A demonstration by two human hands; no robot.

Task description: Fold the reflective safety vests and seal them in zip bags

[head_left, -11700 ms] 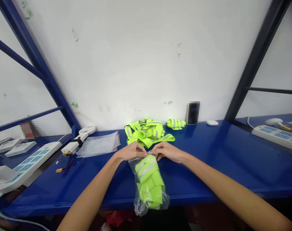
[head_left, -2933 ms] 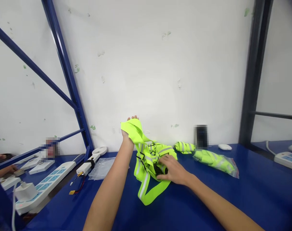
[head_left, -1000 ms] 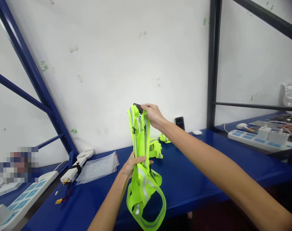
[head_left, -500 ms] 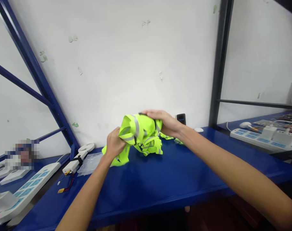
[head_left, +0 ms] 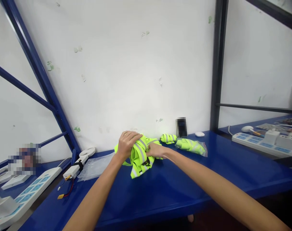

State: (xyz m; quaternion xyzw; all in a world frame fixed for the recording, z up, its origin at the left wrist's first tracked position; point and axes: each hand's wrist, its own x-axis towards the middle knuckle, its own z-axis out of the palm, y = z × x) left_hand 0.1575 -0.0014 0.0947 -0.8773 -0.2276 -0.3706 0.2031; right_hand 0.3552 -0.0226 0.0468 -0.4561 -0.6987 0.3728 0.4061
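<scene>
Two bare hands at a blue bench (head_left: 167,189). Centre of the frame: the left hand (head_left: 128,143) lies over yellow-green straps (head_left: 139,156) with grey reflective bands, its grip curled around them from above. The right hand (head_left: 155,150) meets the same straps at their right side; its fingertips are hidden among the folds, so how narrow its grip is cannot be told. Right of centre: a rolled bundle (head_left: 168,138) lies just beside a bagged bundle (head_left: 190,146). Left of centre: clear plastic bags (head_left: 95,167) lie near a white fan (head_left: 87,152).
</scene>
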